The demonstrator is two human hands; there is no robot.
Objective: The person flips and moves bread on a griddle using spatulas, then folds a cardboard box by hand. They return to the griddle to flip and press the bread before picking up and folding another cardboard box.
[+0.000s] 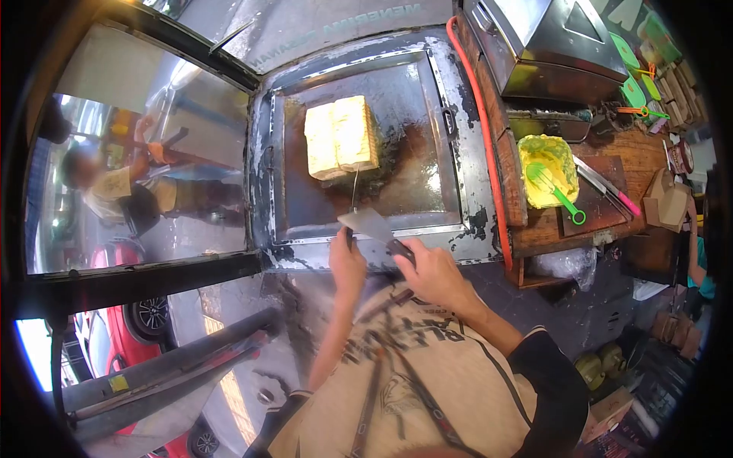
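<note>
A thick block of bread (341, 137), yellowish on top with a seam down its middle, sits on the dark flat griddle (416, 175). My left hand (347, 263) is closed around the dark handle of a thin metal tool (356, 189), whose far end reaches the near edge of the bread. The kind of tool is hard to make out edge-on. In my right hand (437, 276) is a metal spatula (369, 224) with a dark handle. Its broad blade points left, crossing close to the left tool, short of the bread.
Right of the griddle, a red hose (481, 114) runs along a wooden counter (534, 240). On it stand a tub of yellow spread (561, 149) with a green spatula (555, 195), a pink-handled knife (628, 203) and a metal box (561, 46). A person (114, 179) shows beyond the left pane.
</note>
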